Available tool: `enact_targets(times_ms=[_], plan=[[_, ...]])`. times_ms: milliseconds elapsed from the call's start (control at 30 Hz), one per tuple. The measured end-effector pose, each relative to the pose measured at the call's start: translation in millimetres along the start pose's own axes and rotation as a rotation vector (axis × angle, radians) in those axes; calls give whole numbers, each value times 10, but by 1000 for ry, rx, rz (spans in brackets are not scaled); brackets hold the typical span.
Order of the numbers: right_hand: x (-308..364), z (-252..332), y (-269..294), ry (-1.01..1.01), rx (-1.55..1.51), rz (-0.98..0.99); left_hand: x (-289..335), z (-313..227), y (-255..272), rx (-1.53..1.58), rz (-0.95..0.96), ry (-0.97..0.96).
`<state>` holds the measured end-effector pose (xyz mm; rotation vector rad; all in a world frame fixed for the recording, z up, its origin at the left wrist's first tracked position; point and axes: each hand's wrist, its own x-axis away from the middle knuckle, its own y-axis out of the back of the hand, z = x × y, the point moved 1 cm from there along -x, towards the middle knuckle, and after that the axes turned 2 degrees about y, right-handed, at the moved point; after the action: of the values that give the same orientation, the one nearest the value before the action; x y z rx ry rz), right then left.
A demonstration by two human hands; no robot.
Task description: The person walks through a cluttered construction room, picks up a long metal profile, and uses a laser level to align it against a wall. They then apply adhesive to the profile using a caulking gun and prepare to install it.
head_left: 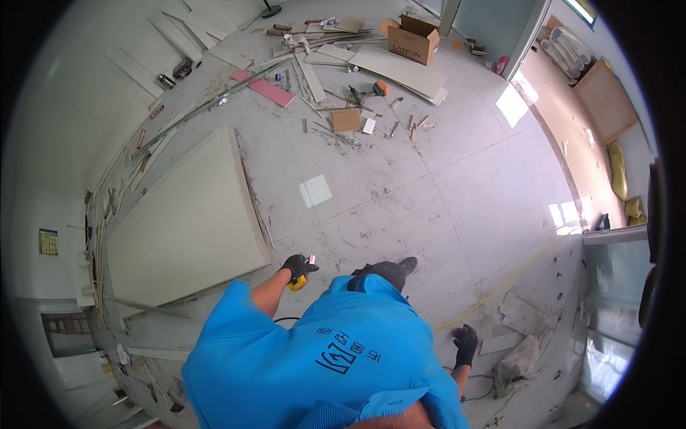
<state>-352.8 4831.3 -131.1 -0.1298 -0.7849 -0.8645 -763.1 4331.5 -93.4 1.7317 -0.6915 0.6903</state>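
My left hand [299, 267], in a black glove, is closed around a yellow tape measure [297, 283] beside the near corner of a large pale panel [189, 222]. A small white and red piece [312, 259] shows at its fingertips; what it is I cannot make out. Out to my right side, my right hand [466, 344], also gloved in black, has its fingers curled. A small reddish spot shows at the fingertips, too small to name. Near that hand a thin yellow line [493, 292] runs across the floor; whether cord or tape I cannot tell.
Ahead lie a cordless drill [369, 90], a pink strip [266, 89], board offcuts [400, 71] and an open cardboard box [413, 41]. Strips and scraps line the left wall. To the right are loose board pieces [522, 313], a crumpled bag [520, 366] and a dark cable [486, 392].
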Motion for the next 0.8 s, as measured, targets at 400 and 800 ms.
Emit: enact_targets(times_ms=[400, 800], plan=[[-2585, 1635, 1071, -206, 209, 360, -614, -4463, 704, 593, 92, -142], [-6209, 4807, 2655, 73, 112, 191, -647, -5744, -427, 329, -60, 294]])
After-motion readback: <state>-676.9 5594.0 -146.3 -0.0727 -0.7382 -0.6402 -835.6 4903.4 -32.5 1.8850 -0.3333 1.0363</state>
